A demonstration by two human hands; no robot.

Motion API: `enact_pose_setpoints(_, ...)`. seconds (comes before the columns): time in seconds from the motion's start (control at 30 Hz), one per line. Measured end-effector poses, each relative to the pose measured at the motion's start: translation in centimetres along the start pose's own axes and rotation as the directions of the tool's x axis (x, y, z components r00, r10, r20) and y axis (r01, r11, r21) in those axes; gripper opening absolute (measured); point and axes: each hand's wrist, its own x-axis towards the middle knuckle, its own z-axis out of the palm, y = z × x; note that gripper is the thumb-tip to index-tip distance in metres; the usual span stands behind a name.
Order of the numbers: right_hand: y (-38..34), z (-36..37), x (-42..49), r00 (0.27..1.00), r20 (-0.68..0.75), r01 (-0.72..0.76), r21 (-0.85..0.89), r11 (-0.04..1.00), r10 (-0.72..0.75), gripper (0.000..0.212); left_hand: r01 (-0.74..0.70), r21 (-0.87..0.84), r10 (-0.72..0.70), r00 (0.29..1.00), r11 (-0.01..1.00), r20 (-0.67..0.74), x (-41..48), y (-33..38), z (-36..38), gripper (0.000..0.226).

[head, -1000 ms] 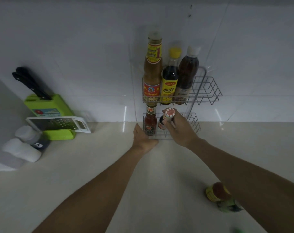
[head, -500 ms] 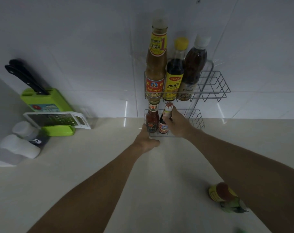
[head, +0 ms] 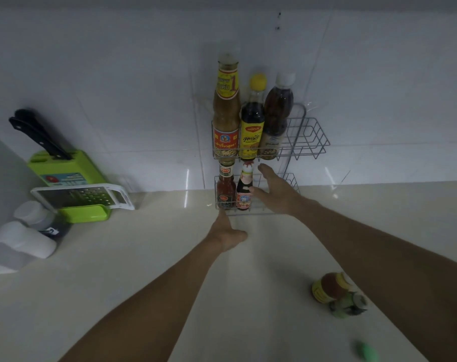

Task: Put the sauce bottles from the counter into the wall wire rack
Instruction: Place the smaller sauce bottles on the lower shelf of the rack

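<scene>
A two-tier wall wire rack [head: 310, 137] hangs on the white tiles. Its upper tier holds a tall brown sauce bottle [head: 226, 118], a dark yellow-capped bottle [head: 252, 126] and a dark white-capped bottle [head: 275, 118]. The lower tier holds a red sauce bottle [head: 226, 189] and a small dark bottle with a red-white cap [head: 244, 189]. My right hand [head: 274, 190] is spread open just right of the small dark bottle, thumb near it, holding nothing. My left hand [head: 226, 232] presses on the counter below the rack's front edge. Two more bottles [head: 337, 293] stand on the counter near my right forearm.
A green knife block with black-handled knives [head: 57, 163] and a white grater [head: 83, 195] sit at the left by the wall. Two white-capped containers [head: 29, 231] lie beside a grey appliance at the far left. A green object [head: 365, 351] is at the bottom right.
My right hand set the small dark bottle into the lower tier beside the red bottle, then let go and opened. The left hand stayed on the counter.
</scene>
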Motion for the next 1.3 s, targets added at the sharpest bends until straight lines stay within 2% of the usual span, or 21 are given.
enact_pose_setpoints(0.17,0.5,-2.6,-3.5,0.998,-0.046,0.031,-0.032,0.999,-0.033,0.073,-0.039,0.095,0.025,0.989,0.995,0.146,-1.7,0.7,2.7,0.093)
enact_pose_setpoints(0.27,1.1,-4.2,-6.1,0.996,-0.08,0.034,-0.054,0.998,-0.038,0.071,-0.118,0.153,0.078,0.966,0.981,0.246,-2.3,1.2,5.2,0.097)
enact_pose_setpoints(0.47,4.3,-7.1,-12.2,0.987,-0.146,-0.071,-0.078,0.994,0.059,0.071,-0.313,0.169,0.193,0.844,0.935,0.5,-3.9,2.7,11.3,0.094)
enact_pose_setpoints(0.57,5.8,-8.3,-15.4,0.973,-0.192,-0.145,-0.074,0.987,0.128,0.07,-0.392,0.171,0.242,0.798,0.904,0.552,-4.7,3.5,14.4,0.097)
enact_pose_setpoints(0.7,7.0,-8.6,-19.3,0.959,-0.167,-0.239,-0.042,0.97,0.229,0.065,-0.431,0.14,0.292,0.783,0.892,0.549,-5.0,3.5,17.6,0.081)
enact_pose_setpoints(0.83,7.1,-7.8,-22.2,0.979,-0.008,-0.2,-0.287,0.937,0.206,0.053,-0.445,0.156,0.335,0.824,0.882,0.457,-5.1,2.8,19.4,0.026)
enact_pose_setpoints(0.93,7.7,-6.1,-23.0,0.984,0.02,-0.163,-0.328,0.931,0.179,0.04,-0.532,0.095,0.438,0.773,0.841,0.458,-5.1,2.6,19.7,0.023)
enact_pose_setpoints(1.07,7.8,-5.5,-22.7,0.983,-0.014,-0.18,-0.329,0.927,0.186,0.029,-0.586,0.052,0.489,0.719,0.809,0.495,-5.3,2.5,19.0,0.021)
enact_pose_setpoints(1.17,6.5,-6.8,-22.0,0.991,-0.099,-0.114,-0.31,0.944,0.087,0.022,-0.541,-0.014,0.502,0.77,0.841,0.394,-5.9,3.2,17.9,0.017)
enact_pose_setpoints(1.3,3.6,-9.9,-20.7,0.97,-0.238,-0.017,-0.279,0.96,-0.052,0.033,-0.525,-0.181,0.555,0.798,0.832,0.235,-6.7,5.1,15.6,0.024)
